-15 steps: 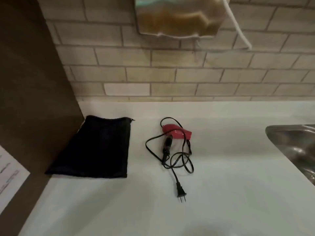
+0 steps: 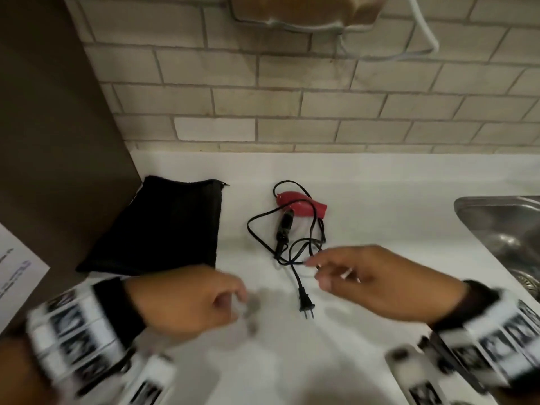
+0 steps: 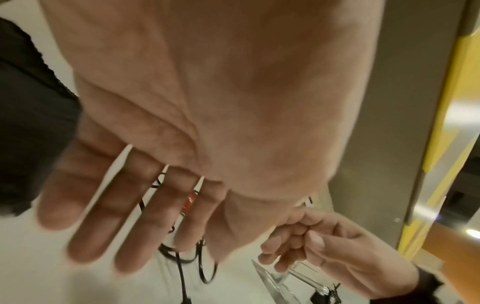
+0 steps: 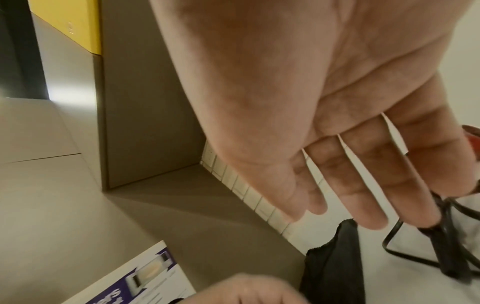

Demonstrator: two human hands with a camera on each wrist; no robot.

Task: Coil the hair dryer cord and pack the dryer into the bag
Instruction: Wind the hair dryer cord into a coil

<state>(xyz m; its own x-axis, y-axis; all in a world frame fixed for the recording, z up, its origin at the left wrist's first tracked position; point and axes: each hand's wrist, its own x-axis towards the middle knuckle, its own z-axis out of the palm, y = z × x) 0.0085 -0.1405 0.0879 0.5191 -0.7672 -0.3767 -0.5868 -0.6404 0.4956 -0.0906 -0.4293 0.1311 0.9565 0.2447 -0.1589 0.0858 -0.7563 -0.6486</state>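
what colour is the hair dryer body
Red, with a black handle; the hair dryer shows best in the head view.

Glossy red plastic hair dryer [image 2: 302,203], matt black cloth bag [image 2: 163,226], smooth white counter [image 2: 380,217], shiny metal sink [image 2: 502,217].

I am seeing a small red plastic hair dryer [image 2: 302,203] lying on its side on the white counter, its black folding handle [image 2: 284,230] pointing toward me. Its thin black cord [image 2: 295,252] is sprawling in loose, uncoiled loops around the dryer, ending in a two-prong plug [image 2: 306,303] lying nearest me. A flat black fabric pouch [image 2: 163,226] is lying well to the dryer's left, its zipped edge facing the tiled wall.
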